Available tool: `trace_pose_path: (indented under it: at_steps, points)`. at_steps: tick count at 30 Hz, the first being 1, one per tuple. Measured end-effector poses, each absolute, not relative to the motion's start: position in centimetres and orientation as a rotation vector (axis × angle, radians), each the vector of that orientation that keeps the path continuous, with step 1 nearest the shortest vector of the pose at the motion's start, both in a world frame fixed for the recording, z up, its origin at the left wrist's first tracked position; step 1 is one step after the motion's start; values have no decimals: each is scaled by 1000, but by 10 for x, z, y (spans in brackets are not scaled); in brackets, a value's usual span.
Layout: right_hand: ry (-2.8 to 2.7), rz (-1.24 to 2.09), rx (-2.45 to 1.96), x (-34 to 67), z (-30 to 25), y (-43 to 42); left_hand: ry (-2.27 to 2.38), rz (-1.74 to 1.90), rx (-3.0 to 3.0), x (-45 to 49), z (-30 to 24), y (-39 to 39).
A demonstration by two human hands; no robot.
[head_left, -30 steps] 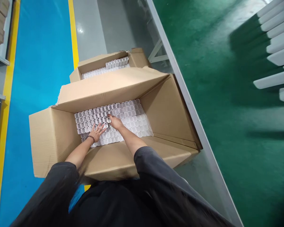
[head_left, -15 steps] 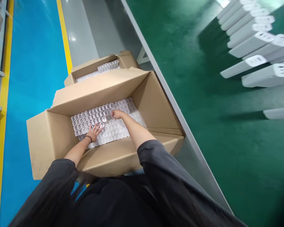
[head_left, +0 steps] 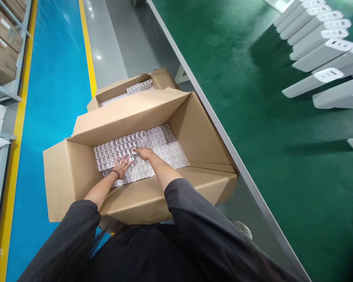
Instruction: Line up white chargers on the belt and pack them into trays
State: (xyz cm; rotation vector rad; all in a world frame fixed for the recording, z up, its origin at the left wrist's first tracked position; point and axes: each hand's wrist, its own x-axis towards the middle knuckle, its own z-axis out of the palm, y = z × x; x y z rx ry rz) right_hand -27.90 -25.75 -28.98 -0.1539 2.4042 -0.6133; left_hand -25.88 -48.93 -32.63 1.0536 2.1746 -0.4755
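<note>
A large open cardboard box (head_left: 70, 176) stands on the floor in front of me. A clear plastic tray (head_left: 170, 150) with many small cells covers its bottom; the left cells hold small white parts (head_left: 111, 147). My left hand (head_left: 122, 164), with a dark beaded bracelet on the wrist, lies flat with fingers spread on the tray. My right hand (head_left: 145, 152) reaches further in, fingers curled down onto the parts near the tray's middle. What its fingertips hold is hidden.
A second open box (head_left: 161, 80) with white parts stands behind the first. A green-topped table (head_left: 253, 117) with a grey edge runs along the right, carrying several long white housings (head_left: 317, 55). Shelves with cartons (head_left: 2, 39) line the far left beside a blue floor strip.
My right hand has drawn back from the far row toward the tray's middle. The left hand stays flat on the tray. The view has shifted slightly.
</note>
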Motion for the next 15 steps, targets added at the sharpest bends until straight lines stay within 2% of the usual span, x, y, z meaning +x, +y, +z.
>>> trace_pose_path:
  at_steps: [8, 15]
  points:
    - [2475, -543, 154, -278, -302, -230, 2148, -456, 1053, -259, -327, -490]
    - [2467, -542, 195, -292, -306, -265, 2164, -426, 1050, -258, -328, -490]
